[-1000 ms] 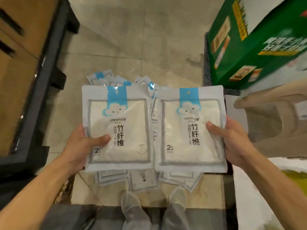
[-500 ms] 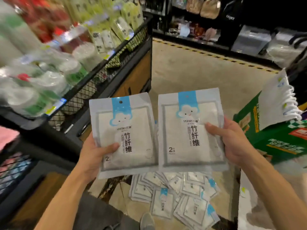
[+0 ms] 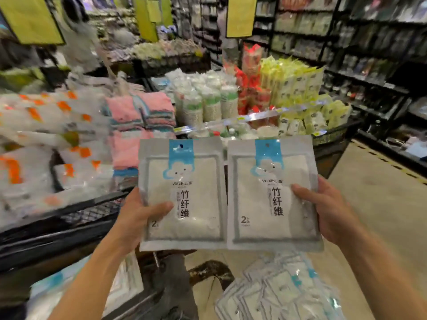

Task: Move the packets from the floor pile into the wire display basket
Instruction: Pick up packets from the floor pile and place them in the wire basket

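Two packets held up side by side at chest level, edges touching or slightly overlapping at the middle. Left packet (image 3: 182,195) pinched in the left hand (image 3: 136,218), thumb across its lower left face, fingers hidden behind. Right packet (image 3: 272,195) pinched the same way in the right hand (image 3: 332,211), thumb on its right half. Both grips clenched on a packet, long axis upright, blue header at the top.

Wire display basket (image 3: 92,213) down and to the left of the grips, its black mesh wall and dark rim just beside the left wrist; left hand plainly the nearer. Inside, blurred white bags with orange marks (image 3: 34,144) toward the left end, folded pink towels (image 3: 138,114) stacked toward the far edge. Free room among them hard to judge through the blur.

Rest of the floor pile (image 3: 284,292) spread on the floor, below and right of the right packet, well apart from the basket.

Likely next: carry leftward over the rim, then lower, left packet first. Rim and towel stack standing in the way of a flat sweep.
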